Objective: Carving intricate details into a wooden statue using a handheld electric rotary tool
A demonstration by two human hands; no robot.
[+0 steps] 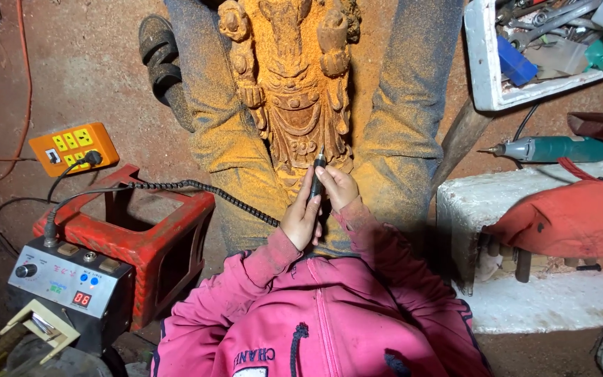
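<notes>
A carved wooden figure (293, 91), orange-brown and coated in sawdust, lies lengthwise between my dusty trouser legs. My left hand (303, 218) and my right hand (339, 188) together grip a slim black rotary handpiece (317, 174). Its fine tip touches the lower part of the carving. A black coiled cable (197, 186) runs from the handpiece off to the left. Pink jacket sleeves cover both forearms.
A grey control box (71, 283) with a red digital readout sits lower left on a red plastic stool (144, 237). An orange power strip (73, 146) lies on the floor. At right are a white block (469, 202), a red cap (567, 220), a teal drill (553, 149) and a tool tray (483, 77).
</notes>
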